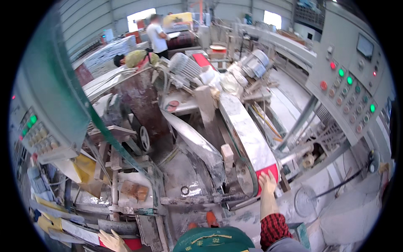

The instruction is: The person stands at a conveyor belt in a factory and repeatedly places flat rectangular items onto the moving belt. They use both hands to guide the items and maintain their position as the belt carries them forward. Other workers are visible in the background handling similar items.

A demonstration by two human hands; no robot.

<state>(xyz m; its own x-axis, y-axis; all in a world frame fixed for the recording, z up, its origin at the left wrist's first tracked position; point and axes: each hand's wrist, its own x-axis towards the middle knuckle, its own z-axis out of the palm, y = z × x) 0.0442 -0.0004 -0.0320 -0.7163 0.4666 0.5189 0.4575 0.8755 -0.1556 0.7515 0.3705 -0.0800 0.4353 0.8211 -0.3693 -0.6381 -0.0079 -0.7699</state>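
Observation:
My right hand (268,183), in a pale rubber glove, lies with fingers stretched over the red belt (273,171) at the near end of a narrow conveyor. Its fingertips are close to the end of a white, grey-veined stone strip (250,135); whether they touch the stone I cannot tell. At the lower left my left hand (111,241), gloved alike, has its fingers apart. It is beside the end of another pale stone strip (80,232), by a second red belt (133,243). Neither hand grips anything visible.
Button panels stand at the left (38,132) and right (347,94). Grey motors (184,67) sit above the far conveyor. Between the belts are a handwheel (144,138), wooden blocks (134,190) and a wet metal trough (197,145). Two people (158,38) are farther back.

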